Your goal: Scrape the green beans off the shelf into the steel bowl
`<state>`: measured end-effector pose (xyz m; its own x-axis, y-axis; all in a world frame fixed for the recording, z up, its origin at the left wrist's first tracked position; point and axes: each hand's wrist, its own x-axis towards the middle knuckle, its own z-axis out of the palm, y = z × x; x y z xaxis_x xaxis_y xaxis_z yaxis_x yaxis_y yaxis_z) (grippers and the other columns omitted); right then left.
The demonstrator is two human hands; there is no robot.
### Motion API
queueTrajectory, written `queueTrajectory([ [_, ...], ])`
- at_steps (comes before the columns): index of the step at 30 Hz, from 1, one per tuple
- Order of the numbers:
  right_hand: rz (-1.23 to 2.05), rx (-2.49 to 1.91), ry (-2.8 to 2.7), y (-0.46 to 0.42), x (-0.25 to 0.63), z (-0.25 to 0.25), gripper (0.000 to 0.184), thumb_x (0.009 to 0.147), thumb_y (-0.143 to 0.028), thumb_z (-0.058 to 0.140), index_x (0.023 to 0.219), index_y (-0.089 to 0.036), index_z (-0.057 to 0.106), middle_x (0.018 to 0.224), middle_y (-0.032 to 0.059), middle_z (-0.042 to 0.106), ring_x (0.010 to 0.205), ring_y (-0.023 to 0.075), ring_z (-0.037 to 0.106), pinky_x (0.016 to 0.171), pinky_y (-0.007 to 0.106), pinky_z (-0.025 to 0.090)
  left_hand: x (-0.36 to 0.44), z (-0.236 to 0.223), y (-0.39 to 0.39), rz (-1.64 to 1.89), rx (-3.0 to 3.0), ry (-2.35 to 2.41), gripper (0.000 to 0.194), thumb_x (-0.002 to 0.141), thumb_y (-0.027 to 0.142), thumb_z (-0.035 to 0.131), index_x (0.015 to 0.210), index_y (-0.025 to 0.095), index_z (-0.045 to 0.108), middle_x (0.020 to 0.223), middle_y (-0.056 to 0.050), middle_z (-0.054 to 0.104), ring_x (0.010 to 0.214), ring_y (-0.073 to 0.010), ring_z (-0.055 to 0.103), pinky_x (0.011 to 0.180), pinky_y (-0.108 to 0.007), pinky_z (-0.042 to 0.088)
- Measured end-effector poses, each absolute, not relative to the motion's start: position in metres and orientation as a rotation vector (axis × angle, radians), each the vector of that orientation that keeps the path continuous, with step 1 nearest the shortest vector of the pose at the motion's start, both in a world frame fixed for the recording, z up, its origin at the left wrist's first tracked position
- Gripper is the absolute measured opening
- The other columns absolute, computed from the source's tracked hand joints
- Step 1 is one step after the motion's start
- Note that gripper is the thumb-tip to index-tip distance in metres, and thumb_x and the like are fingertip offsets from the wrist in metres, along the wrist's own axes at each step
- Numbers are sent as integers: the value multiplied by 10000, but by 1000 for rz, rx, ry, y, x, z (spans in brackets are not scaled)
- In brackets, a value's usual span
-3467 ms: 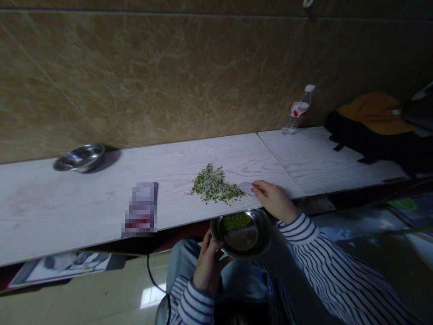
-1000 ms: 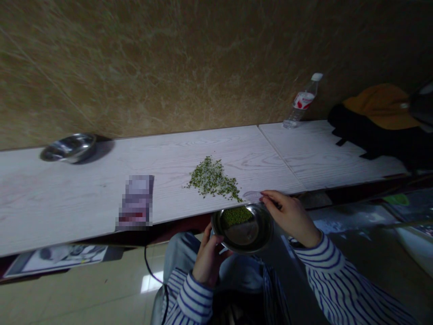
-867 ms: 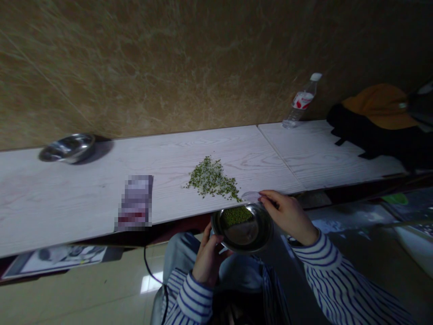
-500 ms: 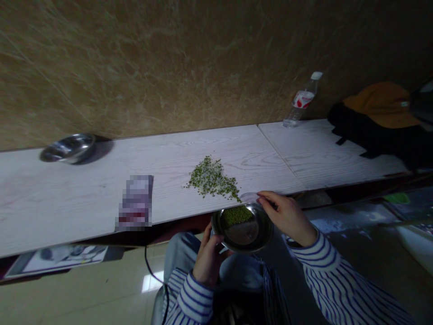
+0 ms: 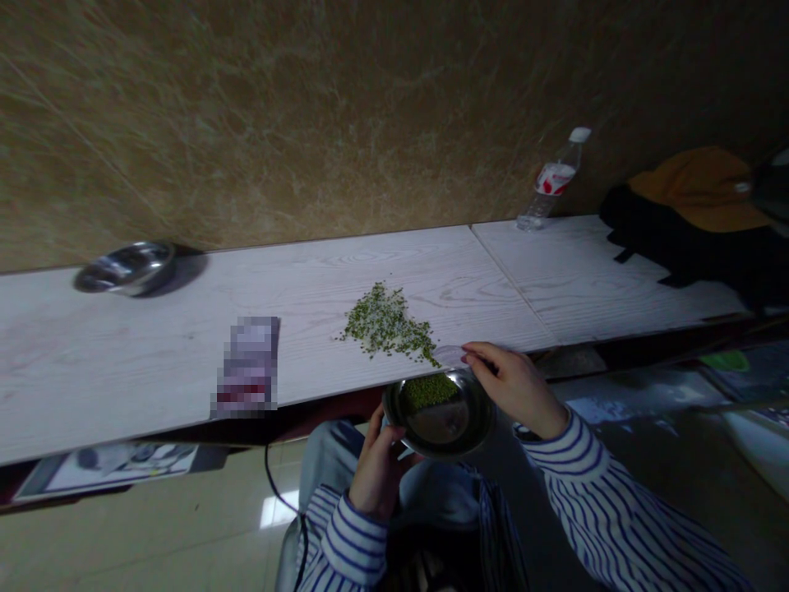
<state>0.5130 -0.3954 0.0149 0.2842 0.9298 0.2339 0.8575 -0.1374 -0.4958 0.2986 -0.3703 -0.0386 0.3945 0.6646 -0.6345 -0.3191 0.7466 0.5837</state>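
My left hand (image 5: 380,464) grips the left rim of a steel bowl (image 5: 477,427), held just below the table's front edge. Inside the bowl, small green beans (image 5: 430,391), like mung beans, lie at the far side. Between the thumb and fingers of my right hand (image 5: 514,382) is a thin clear plastic piece (image 5: 449,356), its exact kind unclear. It lies near the table edge, beside the narrow tail of a pile of green beans mixed with white grains (image 5: 385,321). The pile spreads out toward the back left.
A second steel bowl (image 5: 132,267) stands at the back left of the white table (image 5: 308,288). A blurred-out flat object (image 5: 246,366) lies near the front edge. Toward the back right are a plastic bottle (image 5: 555,181) and an orange cap (image 5: 708,189) on black cloth.
My right hand has shifted slightly left with the clear plastic piece, up to the pile's tail. My left hand and the bowl have barely moved.
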Motion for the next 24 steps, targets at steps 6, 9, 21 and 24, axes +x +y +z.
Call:
queueTrajectory([
  [6, 189, -1993, -1610, -397, 513, 16, 263, 885, -279, 471, 1049, -224, 668, 980, 40, 723, 863, 207, 679, 795, 340, 530, 295, -42, -370, 657, 406, 966, 491, 698, 196, 589, 1173, 288, 509, 999, -22, 614, 779, -167, 595, 647, -318, 492],
  [9, 175, -1981, -1614, -397, 513, 15, 271, 879, -277, 467, 1052, -222, 669, 971, 42, 724, 855, 205, 680, 783, 338, 535, 294, -42, -370, 657, 404, 960, 488, 690, 199, 597, 1163, 293, 519, 1006, -19, 619, 794, -171, 599, 652, -319, 491],
  [21, 219, -1983, -1602, -398, 510, 16, 260, 881, -280, 478, 1052, -224, 666, 992, 35, 720, 877, 213, 674, 799, 344, 528, 293, -41, -369, 645, 414, 959, 488, 720, 180, 568, 1191, 282, 488, 987, -17, 605, 774, -163, 593, 640, -313, 492],
  [24, 209, -1986, -1605, -398, 511, 16, 265, 881, -279, 474, 1054, -230, 668, 998, 35, 719, 885, 215, 674, 807, 348, 527, 294, -40, -369, 646, 413, 960, 485, 726, 179, 561, 1194, 283, 486, 1006, -20, 608, 775, -158, 592, 643, -309, 492],
])
